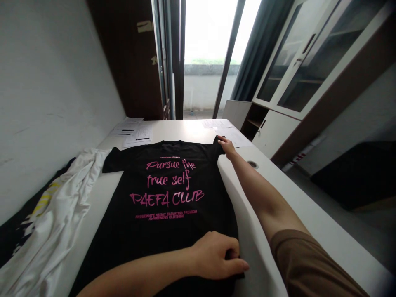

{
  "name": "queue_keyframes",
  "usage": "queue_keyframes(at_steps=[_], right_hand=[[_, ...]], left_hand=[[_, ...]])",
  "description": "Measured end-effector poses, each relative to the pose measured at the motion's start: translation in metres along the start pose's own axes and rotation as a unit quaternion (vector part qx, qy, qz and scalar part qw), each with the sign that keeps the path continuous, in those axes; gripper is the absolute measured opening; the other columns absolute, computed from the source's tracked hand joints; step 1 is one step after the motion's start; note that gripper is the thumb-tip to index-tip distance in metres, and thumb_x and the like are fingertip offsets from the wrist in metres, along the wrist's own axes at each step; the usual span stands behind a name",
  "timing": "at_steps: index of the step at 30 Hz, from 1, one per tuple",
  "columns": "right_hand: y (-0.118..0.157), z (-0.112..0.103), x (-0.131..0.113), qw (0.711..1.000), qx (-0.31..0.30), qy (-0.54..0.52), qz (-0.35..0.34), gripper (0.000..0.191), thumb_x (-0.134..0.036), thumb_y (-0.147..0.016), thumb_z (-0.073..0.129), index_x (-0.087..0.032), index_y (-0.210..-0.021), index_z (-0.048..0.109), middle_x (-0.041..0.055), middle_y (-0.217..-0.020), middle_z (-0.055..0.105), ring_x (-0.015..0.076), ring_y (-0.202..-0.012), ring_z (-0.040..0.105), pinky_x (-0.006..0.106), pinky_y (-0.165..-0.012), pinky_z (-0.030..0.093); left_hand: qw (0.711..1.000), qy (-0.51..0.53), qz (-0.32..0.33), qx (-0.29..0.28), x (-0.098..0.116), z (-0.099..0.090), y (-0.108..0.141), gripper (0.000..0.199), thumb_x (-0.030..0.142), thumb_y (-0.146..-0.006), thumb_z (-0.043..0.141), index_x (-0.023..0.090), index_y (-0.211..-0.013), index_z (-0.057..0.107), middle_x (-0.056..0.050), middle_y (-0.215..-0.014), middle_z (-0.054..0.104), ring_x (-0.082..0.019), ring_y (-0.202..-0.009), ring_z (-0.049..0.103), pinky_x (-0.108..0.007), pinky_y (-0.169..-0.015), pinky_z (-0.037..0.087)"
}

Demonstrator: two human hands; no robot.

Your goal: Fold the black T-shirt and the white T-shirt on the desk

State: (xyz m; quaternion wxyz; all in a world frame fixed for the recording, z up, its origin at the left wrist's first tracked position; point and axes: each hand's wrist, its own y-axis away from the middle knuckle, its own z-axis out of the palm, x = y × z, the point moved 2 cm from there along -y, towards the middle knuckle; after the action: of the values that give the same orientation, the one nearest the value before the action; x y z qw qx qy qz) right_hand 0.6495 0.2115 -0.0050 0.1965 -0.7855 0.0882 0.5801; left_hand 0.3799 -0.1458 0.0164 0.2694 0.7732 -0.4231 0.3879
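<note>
A black T-shirt with pink lettering lies spread out, print side up, on a white table. Its collar points to the far end. My left hand reaches across the lower part of the shirt and is closed on the cloth at its lower right edge. At the far right, my right hand pinches the end of the shirt's right sleeve. The left sleeve lies flat, held by neither hand.
White cloth and a dark garment with yellow print lie along the wall at left. Printed papers rest at the far left, more papers at the far right. A round hole sits near the right edge. Cabinets stand beyond.
</note>
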Motion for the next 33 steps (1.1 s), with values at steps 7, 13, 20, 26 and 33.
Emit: queue_keyframes(at_steps=[7,13,20,26,33], right_hand=[[0.006,0.105,-0.040,0.996,-0.045,0.010,-0.071,0.057,-0.033,-0.085,0.065,-0.015,-0.140,0.062,0.0102,-0.144,0.060,0.0262,-0.136,0.053,0.041,-0.118,0.035],[0.045,0.196,-0.071,0.984,-0.107,0.110,-0.087,0.059,-0.037,-0.094,0.060,-0.018,-0.149,0.053,0.0104,-0.152,0.052,0.0277,-0.141,0.048,0.040,-0.119,0.033],[0.092,0.262,-0.089,0.973,-0.132,0.157,-0.104,0.058,-0.043,-0.097,0.058,-0.025,-0.152,0.050,0.0074,-0.159,0.043,0.0317,-0.143,0.043,0.043,-0.118,0.033],[0.110,0.290,-0.103,0.970,-0.117,0.171,-0.129,0.058,-0.042,-0.101,0.049,-0.027,-0.156,0.042,0.0062,-0.162,0.038,0.0354,-0.138,0.048,0.048,-0.116,0.036],[0.118,0.309,-0.096,0.956,-0.183,0.206,-0.098,0.068,-0.048,-0.097,0.054,-0.026,-0.159,0.036,0.0088,-0.166,0.028,0.0393,-0.139,0.046,0.049,-0.114,0.038]], left_hand=[[0.982,0.025,-0.149,0.118,-0.014,-0.011,0.069,0.023,0.027,-0.091,0.060,0.026,-0.114,0.062,0.004,-0.077,0.060,-0.015,-0.071,0.055,-0.025,-0.070,0.040],[0.986,-0.007,-0.137,0.090,-0.028,-0.011,0.116,0.051,0.026,-0.103,0.035,0.031,-0.153,0.044,-0.003,-0.100,0.073,-0.021,-0.086,0.067,-0.032,-0.085,0.048],[0.979,-0.097,-0.163,0.070,-0.052,-0.017,0.149,0.054,0.020,-0.100,0.036,0.025,-0.152,0.047,-0.009,-0.097,0.075,-0.025,-0.085,0.070,-0.034,-0.081,0.051],[0.985,-0.072,-0.149,0.043,-0.057,-0.025,0.155,0.052,0.013,-0.089,0.046,0.028,-0.135,0.066,-0.006,-0.094,0.075,-0.022,-0.083,0.070,-0.032,-0.081,0.053],[0.961,0.191,-0.202,0.006,-0.058,-0.041,0.166,0.051,0.012,-0.083,0.043,0.024,-0.122,0.073,0.006,-0.053,0.053,-0.009,-0.043,0.049,-0.015,-0.044,0.038]])
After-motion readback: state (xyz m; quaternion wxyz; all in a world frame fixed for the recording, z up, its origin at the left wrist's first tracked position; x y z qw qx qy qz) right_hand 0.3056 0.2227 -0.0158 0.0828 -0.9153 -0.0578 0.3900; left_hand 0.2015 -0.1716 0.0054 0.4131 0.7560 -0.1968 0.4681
